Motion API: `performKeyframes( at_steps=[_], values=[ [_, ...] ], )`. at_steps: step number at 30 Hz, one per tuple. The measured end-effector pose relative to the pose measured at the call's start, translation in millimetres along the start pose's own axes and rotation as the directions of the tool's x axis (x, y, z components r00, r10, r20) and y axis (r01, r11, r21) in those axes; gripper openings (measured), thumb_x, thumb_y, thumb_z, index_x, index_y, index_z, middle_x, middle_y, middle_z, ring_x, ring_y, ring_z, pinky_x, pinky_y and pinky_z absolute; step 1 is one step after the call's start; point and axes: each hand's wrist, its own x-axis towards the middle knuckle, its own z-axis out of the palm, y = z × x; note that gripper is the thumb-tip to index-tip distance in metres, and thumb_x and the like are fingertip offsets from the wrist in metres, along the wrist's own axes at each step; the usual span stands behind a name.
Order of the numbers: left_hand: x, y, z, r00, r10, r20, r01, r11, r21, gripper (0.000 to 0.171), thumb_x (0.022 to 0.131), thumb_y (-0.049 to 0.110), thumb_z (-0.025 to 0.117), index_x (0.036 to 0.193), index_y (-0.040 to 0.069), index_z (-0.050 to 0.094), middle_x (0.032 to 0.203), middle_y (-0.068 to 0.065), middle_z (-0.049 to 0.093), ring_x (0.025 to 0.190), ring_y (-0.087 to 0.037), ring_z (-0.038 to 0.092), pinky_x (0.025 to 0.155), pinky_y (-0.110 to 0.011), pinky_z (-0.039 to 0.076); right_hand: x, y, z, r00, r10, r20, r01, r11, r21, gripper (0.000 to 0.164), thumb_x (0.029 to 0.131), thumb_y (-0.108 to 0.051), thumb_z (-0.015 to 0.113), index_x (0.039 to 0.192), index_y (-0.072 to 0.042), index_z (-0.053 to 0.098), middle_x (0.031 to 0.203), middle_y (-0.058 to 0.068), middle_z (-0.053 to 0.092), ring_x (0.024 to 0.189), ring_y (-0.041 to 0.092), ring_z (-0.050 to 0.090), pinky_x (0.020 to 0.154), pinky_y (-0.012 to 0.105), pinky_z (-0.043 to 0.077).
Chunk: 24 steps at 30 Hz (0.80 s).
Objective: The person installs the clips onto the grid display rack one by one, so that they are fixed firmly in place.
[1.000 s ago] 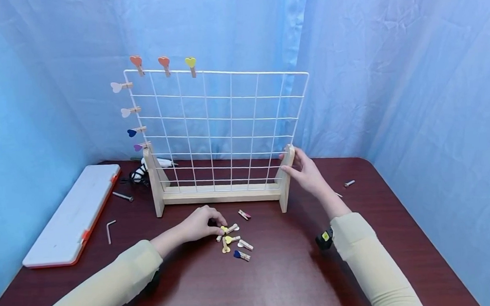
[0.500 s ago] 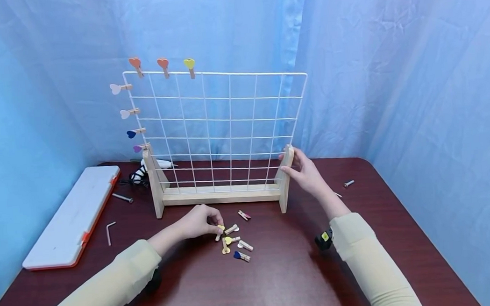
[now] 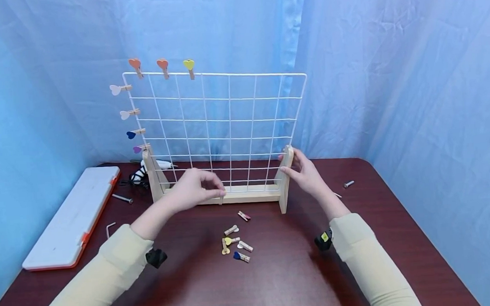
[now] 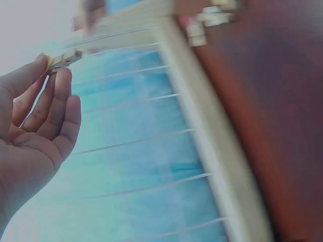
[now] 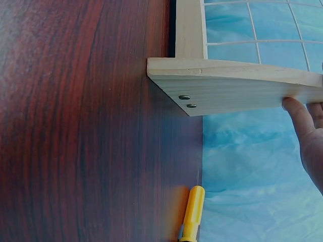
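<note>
My left hand (image 3: 194,190) pinches a small wooden clothespin (image 4: 66,57) with a yellow end between thumb and fingertips, in front of the rack's base bar. A white wire grid (image 3: 257,74) stands upright between wooden supports. My right hand (image 3: 307,173) holds the right wooden support (image 3: 286,181) near its top, thumb on the near side. Heart clothespins line the grid's left and top edges, among them an orange one (image 3: 134,63), a yellow one (image 3: 188,64) and a dark blue one (image 3: 131,134). Several loose ones, including a yellow-heart clothespin (image 3: 228,241), lie on the table below.
On the left lies a white case (image 3: 72,219) with orange edges, beside a bolt (image 3: 123,198) and a hex key (image 3: 108,230). A white glue gun (image 3: 157,164) sits behind the rack. Another bolt (image 3: 349,184) and a yellow handle (image 5: 193,214) are at the right.
My left hand has picked a yellow-heart clothespin from the loose group and lifted it up and forward toward the grid's lower part. The right hand stays on the support.
</note>
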Motion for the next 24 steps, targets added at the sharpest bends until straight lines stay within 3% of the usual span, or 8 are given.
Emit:
performKeyframes(
  at_steps=[5,9,12,15,21,24],
  values=[
    [14.6,26.4,-35.7,0.999,0.015,-0.037,-0.016,1.000,-0.007,0.005,0.077,0.030,0.068,0.078,0.025,0.068,0.073,0.014,0.064,0.060,-0.006,0.053,0.056,-0.025,0.044,0,0,0,1.000,0.000,0.001,0.000,1.000,0.003,0.050,0.085,-0.002,0.057,0.130,-0.003,0.035,0.118,0.027,0.051,0.109,0.036,0.050,0.086,0.051,0.040],
    [30.3,48.2,-66.8,0.986,0.099,-0.134,-0.095,0.995,0.033,0.009,0.077,0.030,0.069,0.082,0.022,0.070,0.076,0.011,0.065,0.066,-0.004,0.055,0.057,-0.024,0.046,0,1,0,1.000,-0.003,0.003,0.003,1.000,0.004,0.049,0.085,-0.001,0.056,0.130,-0.002,0.035,0.117,0.026,0.051,0.110,0.038,0.049,0.086,0.050,0.041],
    [43.8,64.6,-90.9,0.949,0.207,-0.239,-0.184,0.976,0.114,0.013,0.077,0.029,0.069,0.084,0.019,0.071,0.077,0.009,0.065,0.071,-0.006,0.053,0.063,-0.023,0.043,0,1,0,1.000,0.003,0.005,-0.003,1.000,0.000,0.050,0.085,-0.002,0.056,0.130,-0.003,0.035,0.118,0.025,0.051,0.110,0.039,0.048,0.086,0.050,0.041],
    [57.2,79.7,-111.7,0.900,0.261,-0.349,-0.213,0.962,0.171,0.015,0.076,0.028,0.069,0.084,0.016,0.072,0.077,0.007,0.063,0.073,-0.008,0.049,0.067,-0.021,0.039,0,0,1,1.000,0.009,0.011,-0.009,1.000,0.007,0.050,0.085,-0.002,0.056,0.131,-0.004,0.035,0.118,0.026,0.051,0.111,0.039,0.048,0.086,0.051,0.040],
    [81.5,102.2,-141.3,0.809,0.255,-0.530,-0.136,0.958,0.254,0.015,0.076,0.030,0.070,0.081,0.016,0.074,0.066,0.006,0.055,0.065,-0.008,0.035,0.069,-0.020,0.027,2,-2,3,1.000,0.000,0.010,0.000,1.000,0.017,0.049,0.085,0.000,0.056,0.130,-0.003,0.035,0.118,0.028,0.050,0.109,0.037,0.049,0.087,0.053,0.039],
    [91.0,105.5,-151.8,0.792,0.262,-0.551,-0.092,0.944,0.316,0.019,0.078,0.033,0.067,0.082,0.016,0.074,0.067,0.005,0.059,0.064,-0.006,0.030,0.067,-0.022,0.024,2,-1,3,1.000,0.005,0.011,-0.005,1.000,0.012,0.050,0.085,-0.001,0.056,0.131,-0.003,0.034,0.118,0.027,0.050,0.110,0.038,0.049,0.087,0.052,0.040]
  ],
)
